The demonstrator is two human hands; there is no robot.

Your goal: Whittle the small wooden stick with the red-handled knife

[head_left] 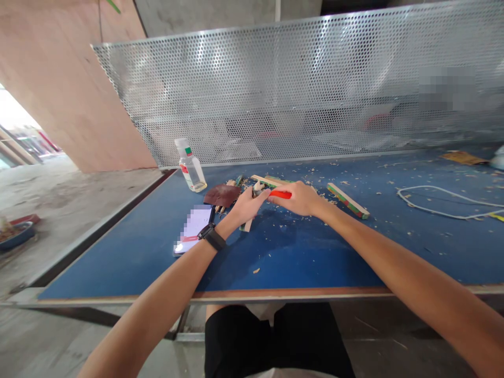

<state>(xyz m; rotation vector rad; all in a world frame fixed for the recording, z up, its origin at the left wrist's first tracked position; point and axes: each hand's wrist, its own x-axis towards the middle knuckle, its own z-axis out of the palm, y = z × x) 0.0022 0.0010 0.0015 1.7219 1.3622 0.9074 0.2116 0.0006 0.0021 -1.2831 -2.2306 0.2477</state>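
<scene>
In the middle of the blue table (307, 262), my two hands meet close together over wood shavings. My right hand (301, 198) is closed around a knife with an orange-red handle (280, 194). Its blade, partly hidden, points toward my left hand (246, 206), which grips a pale piece of wood (258, 186). My left fingers cover most of that piece. A pale block end (247, 226) shows below the left hand; I cannot tell whether it is the same piece. Just left of the hand lies a dark reddish-brown sheet (221, 195), perhaps sandpaper.
A lit phone (195, 223) lies beside my left wrist. Behind it stands a clear bottle (192, 168). Painted wood strips lie beyond my hands (271, 180) and to the right (348, 201). A white cord (433, 216) loops at far right. A perforated metal screen (252, 94) borders the back.
</scene>
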